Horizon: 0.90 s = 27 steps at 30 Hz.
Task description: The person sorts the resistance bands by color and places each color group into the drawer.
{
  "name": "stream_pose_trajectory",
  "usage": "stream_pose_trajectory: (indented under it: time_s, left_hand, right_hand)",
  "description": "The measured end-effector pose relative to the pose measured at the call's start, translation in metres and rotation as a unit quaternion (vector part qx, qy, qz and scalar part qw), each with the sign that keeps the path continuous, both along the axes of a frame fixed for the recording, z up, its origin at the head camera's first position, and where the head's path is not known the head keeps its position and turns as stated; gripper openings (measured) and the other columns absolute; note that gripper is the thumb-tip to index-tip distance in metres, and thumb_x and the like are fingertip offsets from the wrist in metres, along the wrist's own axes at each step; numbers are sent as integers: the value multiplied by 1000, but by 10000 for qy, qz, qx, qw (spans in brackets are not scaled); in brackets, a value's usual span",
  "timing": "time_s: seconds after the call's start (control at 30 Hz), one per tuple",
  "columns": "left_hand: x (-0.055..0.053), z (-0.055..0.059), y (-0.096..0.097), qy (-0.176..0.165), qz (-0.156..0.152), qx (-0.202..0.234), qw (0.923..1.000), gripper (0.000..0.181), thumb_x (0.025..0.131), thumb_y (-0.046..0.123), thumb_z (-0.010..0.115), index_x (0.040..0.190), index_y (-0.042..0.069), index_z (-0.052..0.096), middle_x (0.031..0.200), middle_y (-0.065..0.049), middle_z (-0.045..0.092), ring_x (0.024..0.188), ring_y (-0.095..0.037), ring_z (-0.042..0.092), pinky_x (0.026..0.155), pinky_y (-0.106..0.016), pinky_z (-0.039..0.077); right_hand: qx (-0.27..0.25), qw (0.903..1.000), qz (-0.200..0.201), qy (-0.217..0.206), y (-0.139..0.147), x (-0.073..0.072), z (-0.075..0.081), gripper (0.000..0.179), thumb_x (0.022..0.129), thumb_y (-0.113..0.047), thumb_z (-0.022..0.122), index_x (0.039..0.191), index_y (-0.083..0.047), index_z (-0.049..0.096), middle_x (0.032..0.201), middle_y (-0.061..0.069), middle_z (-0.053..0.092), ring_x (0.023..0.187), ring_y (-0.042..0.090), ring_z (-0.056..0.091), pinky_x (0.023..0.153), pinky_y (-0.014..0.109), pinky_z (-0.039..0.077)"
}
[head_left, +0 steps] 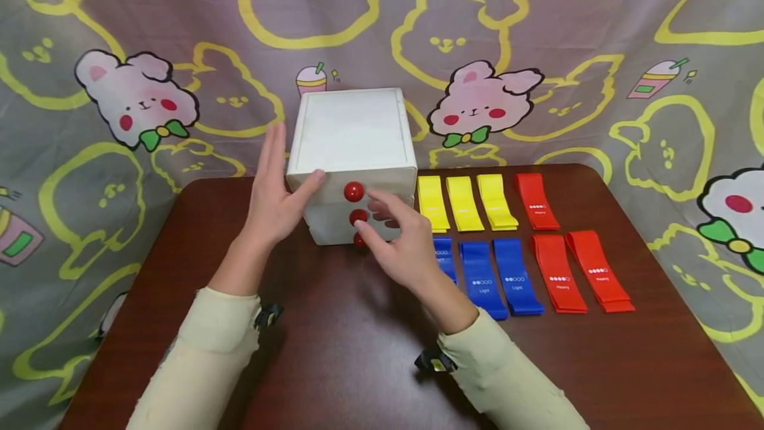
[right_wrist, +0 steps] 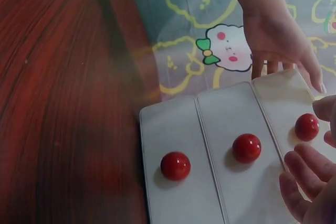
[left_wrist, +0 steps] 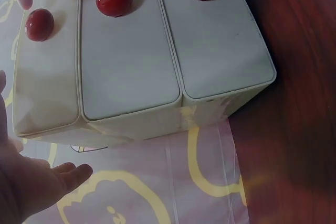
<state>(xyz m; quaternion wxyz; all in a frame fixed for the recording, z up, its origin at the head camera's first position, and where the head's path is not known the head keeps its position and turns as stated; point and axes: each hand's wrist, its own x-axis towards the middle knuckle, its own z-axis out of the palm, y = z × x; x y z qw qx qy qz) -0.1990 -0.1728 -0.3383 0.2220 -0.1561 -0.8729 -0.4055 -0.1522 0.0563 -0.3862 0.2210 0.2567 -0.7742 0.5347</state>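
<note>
A white drawer box stands at the back of the table, with three drawers stacked one above another. Each drawer front has a round red knob; the top knob is in full sight, while the lower ones are partly covered by my right hand. That hand is in front of the knobs, its fingers loosely bent and apart, with nothing between them. In the right wrist view its fingertips are near the top knob. My left hand is at the box's left side, fingers straight, thumb at the top front edge.
Right of the box lie flat folded bands: yellow bands behind, blue bands in front, and red bands farther right. All rest on the dark brown table. A patterned curtain hangs behind the box.
</note>
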Motion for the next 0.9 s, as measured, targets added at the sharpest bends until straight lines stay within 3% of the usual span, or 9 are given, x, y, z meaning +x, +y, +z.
stream_pose_trajectory:
  time_s: [0.23,0.5,0.9]
  left_hand:
    - [-4,4,5,-134,-45,46,9999,87,93,50,62,161,17,19,165,2,13,148,-10,9,117,-48,14]
    - [-9,-2,3,-372,10,268,9989,73,96,43,60,157,14,34,163,-5,23,147,-18,19,115,-51,19]
    - [-7,-3,5,-670,65,519,9964,70,98,40,61,157,12,34,162,-3,26,146,-17,23,116,-43,21]
  right_hand:
    - [-372,9991,52,-179,-10,-5,-2,42,90,-18,76,130,-12,64,115,6,71,95,25,69,77,39,57]
    - [-845,9958,49,-357,-19,-14,-1,38,91,-17,75,129,-13,67,112,-1,72,90,13,68,74,34,57]
    - [-1089,9905,-401,-742,-27,-18,1,31,93,-23,74,123,-15,70,105,-2,73,82,10,68,72,31,57]
